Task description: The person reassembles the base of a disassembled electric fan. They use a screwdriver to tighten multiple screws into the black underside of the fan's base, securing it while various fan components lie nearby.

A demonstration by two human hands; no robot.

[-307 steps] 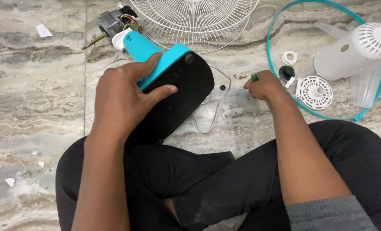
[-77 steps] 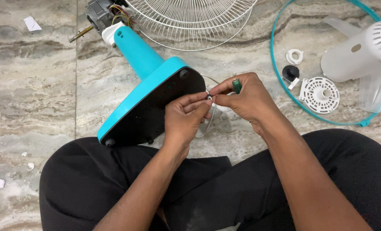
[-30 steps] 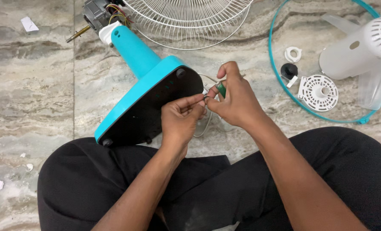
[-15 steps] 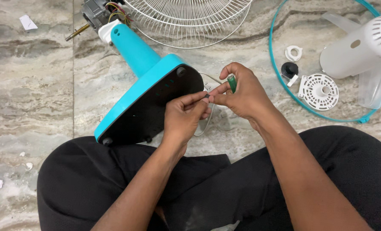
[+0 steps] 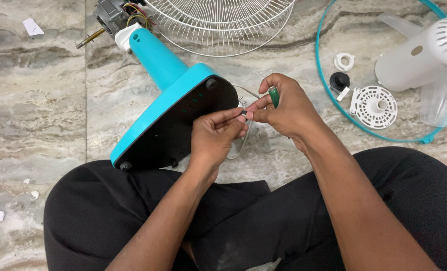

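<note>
The left hand (image 5: 214, 136) and the right hand (image 5: 286, 111) meet fingertip to fingertip just above the marbled stone floor (image 5: 38, 105). The left hand pinches a tiny dark part (image 5: 243, 115) between thumb and forefinger; what it is cannot be told at this size. The right hand is curled shut around a green-handled screwdriver (image 5: 273, 96), whose handle sticks up between the fingers, and its thumb tip also touches the tiny part.

Just left of both hands lies a turquoise plastic fan stand with a black underside (image 5: 175, 118), tipped on its side against the person's black-clad leg. A thin white cord (image 5: 243, 145) loops on the floor under the hands. At the stand's far end sits a bare grey motor with coloured wires (image 5: 114, 14), beside a white wire fan grille (image 5: 223, 22). Well to the right, a turquoise ring (image 5: 323, 83) encloses a white round vented cap (image 5: 373, 107) and a white motor housing (image 5: 424, 55).
</note>
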